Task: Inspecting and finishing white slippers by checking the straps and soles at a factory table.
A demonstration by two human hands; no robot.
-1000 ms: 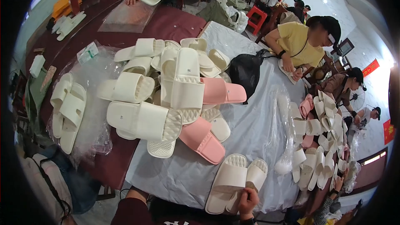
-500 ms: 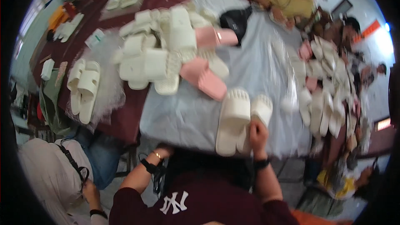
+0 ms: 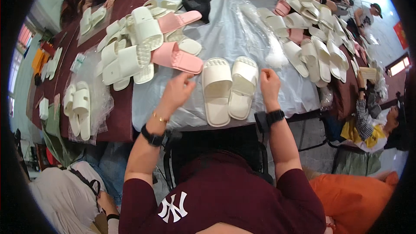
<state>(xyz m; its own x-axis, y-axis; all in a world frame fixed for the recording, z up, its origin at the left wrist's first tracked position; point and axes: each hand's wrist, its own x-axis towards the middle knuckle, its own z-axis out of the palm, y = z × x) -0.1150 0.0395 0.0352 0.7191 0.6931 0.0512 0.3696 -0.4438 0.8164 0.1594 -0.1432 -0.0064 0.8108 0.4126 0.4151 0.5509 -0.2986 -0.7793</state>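
- A pair of cream slippers [image 3: 229, 89] lies side by side on the grey plastic sheet [image 3: 234, 34] that covers the bench [image 3: 117, 121], near its front edge, just ahead of the person's chest.
- Both slippers have their long axes running from about 6 o'clock to 12 o'clock, toes away from the person, soles down; the two touch or nearly touch along their inner edges.
- The left hand [image 3: 175, 91] hovers at about 9 o'clock from the pair, just beside the left slipper. Its fingers are loosely curled with thumb and forefinger raised, and it holds nothing.
- The right hand [image 3: 269, 81] sits at about 3 o'clock from the pair, just beside the right slipper. It is curled into a loose fist; it seems empty, though the folded fingers hide the palm.
- The pair lies between the two hands, each about equally near its own slipper, with the right hand perhaps a shade closer.
- At about 11 o'clock from the left hand, a pink slipper [image 3: 177, 58] rests at the near edge of a heap of cream slippers [image 3: 130, 47].
- At about 2 o'clock from the right hand, rows of more cream slippers [image 3: 320, 54] lie on the sheet, well apart from the hands.
- Other people's hands work at the far end of the bench.
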